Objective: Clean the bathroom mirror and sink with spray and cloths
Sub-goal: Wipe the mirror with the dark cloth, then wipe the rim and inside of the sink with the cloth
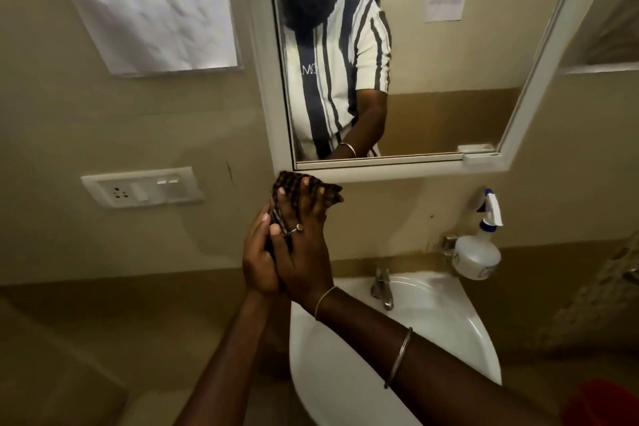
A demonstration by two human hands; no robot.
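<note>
Both hands are raised in front of the wall, just under the mirror's (442,55) lower white frame, with a dark checked cloth (325,194) sandwiched between them. The left hand (257,258) backs the cloth with its palm, and its thumb curls over the near edge, gripping the cloth. The right hand (304,252), wearing a ring, lies on top with its fingers (281,195) straight and spread, pressing the cloth flat rather than closing round it. The cloth's top edge sticks out above the fingertips and nearly reaches the frame; whether it touches cannot be told.

Below and to the right sits the white corner sink (456,325) with a metal faucet (382,287) at its back. A translucent spray bottle (477,254) with a white trigger stands upright at the sink's back right corner, just beside a small wall tap (448,243).

The mirror reflects a person in a striped shirt wearing a white headset. A white switch plate (141,187) is mounted on the wall to the left, and a creased paper notice (145,0) hangs above it.
</note>
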